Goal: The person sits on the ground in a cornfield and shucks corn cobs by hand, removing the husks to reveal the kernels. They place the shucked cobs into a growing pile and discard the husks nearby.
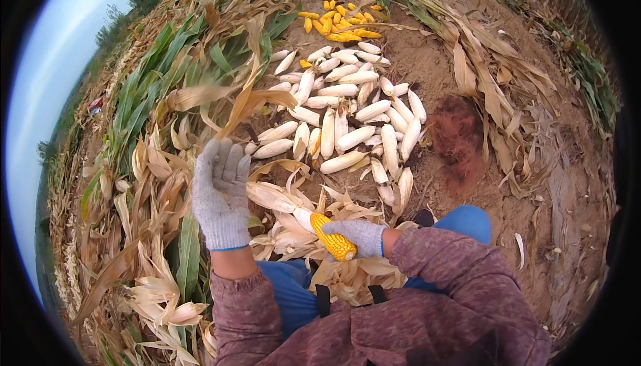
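My right hand (359, 236), in a grey knit glove with a blue cuff, grips an ear of corn (328, 232) in front of my lap. Its yellow kernels are bare, and pale peeled-back husk (274, 199) spreads from its upper left end. To the left, my gloved left hand (224, 182) is raised with fingers stretched out and nothing visible in it. Just above those fingertips is a dry corn leaf (244, 109), partly blurred. Beyond both hands lies a pile of ears in whitish inner husk (347, 106).
Bare yellow cobs (340, 22) lie at the far end of the pile. Cut corn stalks (153, 86) and loose husks (167, 299) cover the left side. More dry stalks (481, 66) lie at right, beside reddish corn silk (457, 139) on brown soil.
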The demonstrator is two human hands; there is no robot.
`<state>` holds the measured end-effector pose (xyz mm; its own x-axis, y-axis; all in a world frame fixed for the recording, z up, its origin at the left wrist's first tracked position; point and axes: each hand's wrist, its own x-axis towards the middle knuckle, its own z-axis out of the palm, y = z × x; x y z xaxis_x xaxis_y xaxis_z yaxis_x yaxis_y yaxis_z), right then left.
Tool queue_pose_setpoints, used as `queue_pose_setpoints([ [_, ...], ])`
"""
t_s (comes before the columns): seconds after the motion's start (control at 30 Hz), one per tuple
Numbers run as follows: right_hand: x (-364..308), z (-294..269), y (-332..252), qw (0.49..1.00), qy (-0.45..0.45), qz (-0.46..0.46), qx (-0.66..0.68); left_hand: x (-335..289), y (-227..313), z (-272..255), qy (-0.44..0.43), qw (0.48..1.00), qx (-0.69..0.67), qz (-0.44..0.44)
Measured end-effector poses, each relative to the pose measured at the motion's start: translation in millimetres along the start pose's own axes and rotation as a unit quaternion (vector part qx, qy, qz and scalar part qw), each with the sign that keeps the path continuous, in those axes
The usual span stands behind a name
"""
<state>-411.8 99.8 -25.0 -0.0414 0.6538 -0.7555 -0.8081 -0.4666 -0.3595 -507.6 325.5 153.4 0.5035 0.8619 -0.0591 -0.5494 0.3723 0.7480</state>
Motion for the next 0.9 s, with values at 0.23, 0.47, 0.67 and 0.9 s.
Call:
queue_pose_setpoints([
  [0.23, -8, 17, 28, 0.99, 0.004, 0.139, 0.003, 19, -2, -22, 0.037, 0.999, 0.001, 0.014],
  [0.47, -26, 13, -164, 0.786, -0.128, -0.559, 0.232, 22, -3, -30, 0.027, 0.999, 0.015, -0.022],
  [0.67, -31, -1, -141, 0.908, -0.045, -0.404, 0.104, 6, -23, -15, -0.128, 0.966, 0.22, -0.047],
  [0.9, -46, 31, -101, 0.935, -0.136, -0.319, 0.069, -28, -51, 20, -0.362, 0.829, 0.395, -0.158],
])
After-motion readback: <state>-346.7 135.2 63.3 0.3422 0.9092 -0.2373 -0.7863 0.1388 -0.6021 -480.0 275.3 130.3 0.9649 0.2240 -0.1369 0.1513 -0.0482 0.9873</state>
